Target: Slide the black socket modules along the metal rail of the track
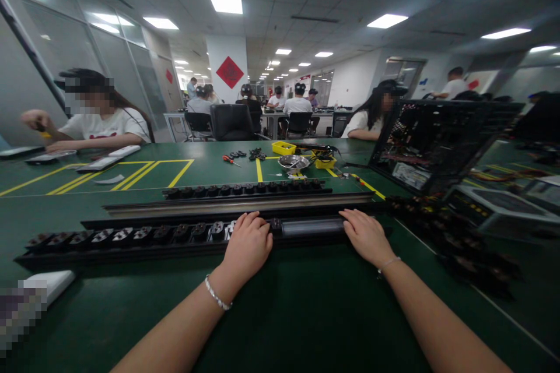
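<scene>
A long black channel [312, 228] lies across the table in front of me. Along its left part runs a row of black and white socket-like modules [123, 234] with prongs on top. My left hand [248, 243] bends its fingers over the right end of this row; whatever lies beneath them is hidden. Fingers stretched out, my right hand [366, 234] rests on the channel's right end. Between the hands, a bare stretch of the channel shows. Behind it lie another long rail [236, 206] and a second row of black modules [249, 188].
A metal bowl [293, 163], a yellow bin [283, 148] and a screwdriver [231, 160] sit farther back. At right stand an open computer case [441, 134] and a heap of dark parts [475, 245]. A white object [52, 285] lies front left. Co-workers sit across the table.
</scene>
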Demonstrator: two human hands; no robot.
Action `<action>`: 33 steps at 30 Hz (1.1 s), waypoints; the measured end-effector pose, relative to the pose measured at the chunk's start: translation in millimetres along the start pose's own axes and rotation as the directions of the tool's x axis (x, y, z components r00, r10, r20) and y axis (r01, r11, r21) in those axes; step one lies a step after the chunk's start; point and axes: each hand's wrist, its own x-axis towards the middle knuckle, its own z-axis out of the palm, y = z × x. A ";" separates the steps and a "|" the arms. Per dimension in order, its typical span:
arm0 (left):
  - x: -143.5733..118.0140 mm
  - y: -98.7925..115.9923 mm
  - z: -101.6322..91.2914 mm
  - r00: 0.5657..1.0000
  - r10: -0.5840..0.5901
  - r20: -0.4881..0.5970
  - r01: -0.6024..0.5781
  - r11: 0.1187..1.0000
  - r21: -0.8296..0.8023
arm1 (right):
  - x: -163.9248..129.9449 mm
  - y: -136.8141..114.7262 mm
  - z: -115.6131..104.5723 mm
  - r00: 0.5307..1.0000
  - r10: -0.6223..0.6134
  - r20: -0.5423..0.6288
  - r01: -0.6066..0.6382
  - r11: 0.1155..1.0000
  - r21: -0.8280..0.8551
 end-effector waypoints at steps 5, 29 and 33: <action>-0.5 1.5 -0.2 1.000 0.004 0.001 -0.004 1.000 0.006 | 0.4 0.0 -0.1 1.000 0.006 0.008 -0.006 1.000 0.003; -13.8 13.6 21.7 0.983 0.181 -0.028 -0.166 0.944 0.285 | 1.2 2.7 3.2 1.000 -0.003 -0.002 0.003 1.000 -0.002; -13.5 15.1 19.4 0.981 0.189 -0.038 -0.173 0.950 0.259 | 1.0 1.0 0.8 1.000 0.016 0.017 -0.016 1.000 0.002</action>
